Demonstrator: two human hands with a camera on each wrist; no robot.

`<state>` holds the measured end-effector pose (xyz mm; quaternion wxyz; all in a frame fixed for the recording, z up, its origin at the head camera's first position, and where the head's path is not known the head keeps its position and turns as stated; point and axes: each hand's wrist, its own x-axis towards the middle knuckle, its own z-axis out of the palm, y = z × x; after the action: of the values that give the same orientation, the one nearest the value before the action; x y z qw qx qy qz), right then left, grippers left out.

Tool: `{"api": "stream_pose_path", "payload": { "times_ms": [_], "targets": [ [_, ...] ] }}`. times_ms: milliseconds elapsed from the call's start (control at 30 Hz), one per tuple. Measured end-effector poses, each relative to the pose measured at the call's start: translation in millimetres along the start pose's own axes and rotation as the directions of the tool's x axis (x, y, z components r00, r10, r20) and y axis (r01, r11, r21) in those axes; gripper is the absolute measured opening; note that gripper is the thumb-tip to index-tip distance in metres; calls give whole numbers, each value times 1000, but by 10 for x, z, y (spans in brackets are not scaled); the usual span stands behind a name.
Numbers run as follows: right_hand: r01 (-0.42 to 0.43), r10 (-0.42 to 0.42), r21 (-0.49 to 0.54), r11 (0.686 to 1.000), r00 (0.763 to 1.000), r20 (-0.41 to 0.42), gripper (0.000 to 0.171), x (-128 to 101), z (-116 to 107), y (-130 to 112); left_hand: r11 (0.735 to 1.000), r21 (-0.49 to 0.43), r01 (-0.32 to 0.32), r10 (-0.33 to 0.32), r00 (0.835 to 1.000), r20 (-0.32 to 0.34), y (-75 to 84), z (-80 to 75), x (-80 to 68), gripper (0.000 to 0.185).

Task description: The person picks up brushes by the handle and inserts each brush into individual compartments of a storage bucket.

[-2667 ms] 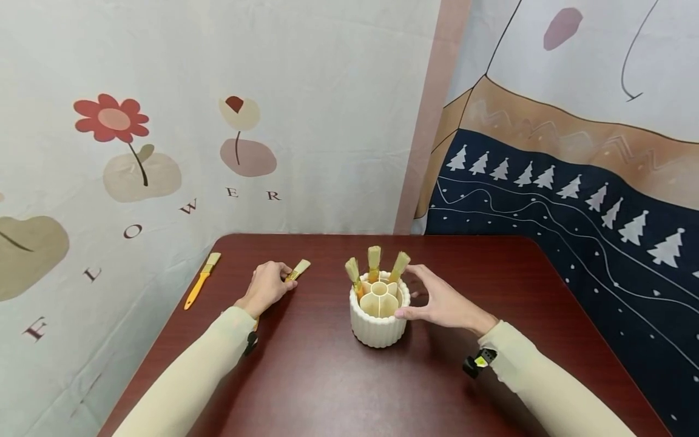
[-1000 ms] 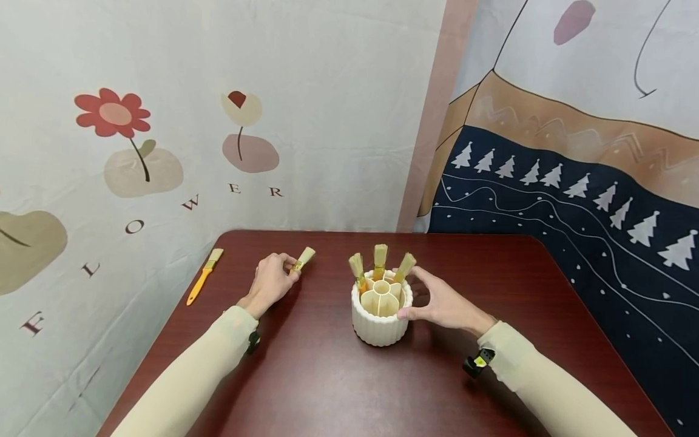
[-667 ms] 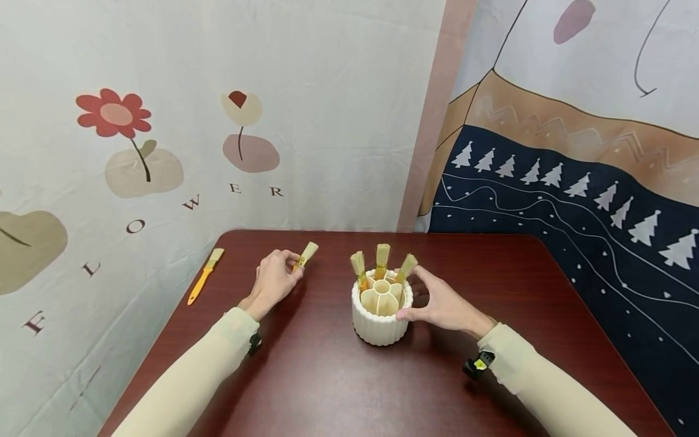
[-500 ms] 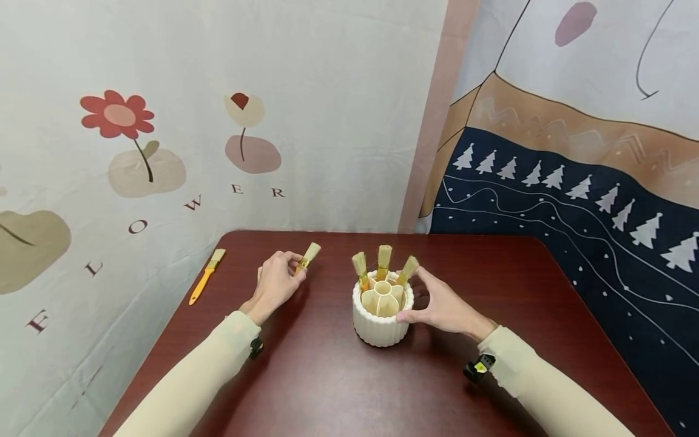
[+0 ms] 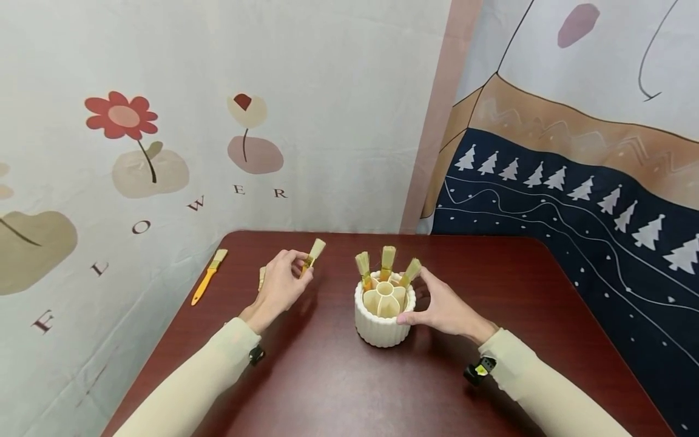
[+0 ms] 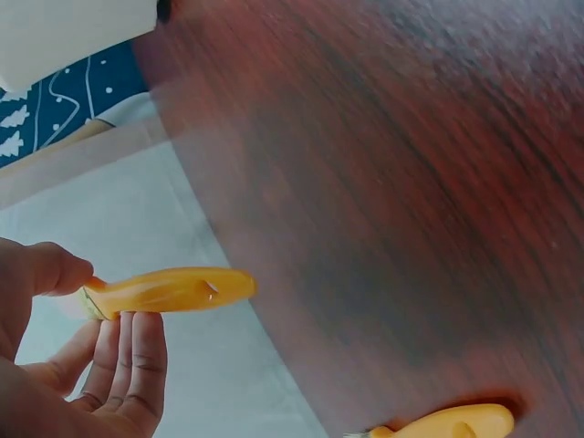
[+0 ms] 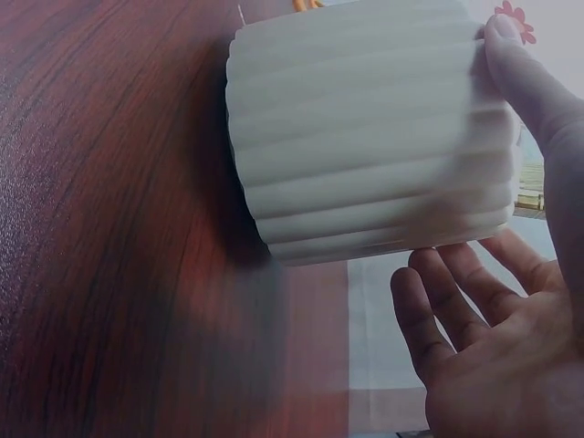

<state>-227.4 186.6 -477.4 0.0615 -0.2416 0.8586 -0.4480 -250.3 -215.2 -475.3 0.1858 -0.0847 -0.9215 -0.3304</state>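
Head | left hand (image 5: 281,284) pinches brush (image 5: 313,255) | right hand (image 5: 445,306) steadies holder (image 5: 384,323)

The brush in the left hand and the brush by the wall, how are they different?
The held brush is up off the table, pinched by the left hand; the brush by the wall lies flat, untouched. The held one sits near the white holder; the other lies far off. Both have orange handles and pale bristles.

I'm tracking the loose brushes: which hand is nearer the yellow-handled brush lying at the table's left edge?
Left. The left hand, pinching another brush, is nearer the yellow-handled brush. The right hand rests against the white holder, farther away.
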Motion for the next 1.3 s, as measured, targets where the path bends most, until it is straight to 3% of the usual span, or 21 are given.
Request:
{"api": "stream_pose_path", "payload": {
  "times_ms": [333,700,1000,1300],
  "targets": [
    [-20,20,14,1000,1000,2,108,21,-6,-26,999,-31,-45,44,998,-38,136,-63,-13,28],
    [-18,18,-35,999,1000,-21,108,-85,37,-42,988,-146,-46,40,998,-42,291,-50,-195,32],
    [-14,10,-69,998,999,-48,106,-93,76,-57,971,-191,-145,127,986,-106,430,-92,-234,33],
    [-10,5,-81,997,998,-67,100,-78,82,-76,955,-231,-185,156,978,-138,645,-171,-254,33]
  ]
}}
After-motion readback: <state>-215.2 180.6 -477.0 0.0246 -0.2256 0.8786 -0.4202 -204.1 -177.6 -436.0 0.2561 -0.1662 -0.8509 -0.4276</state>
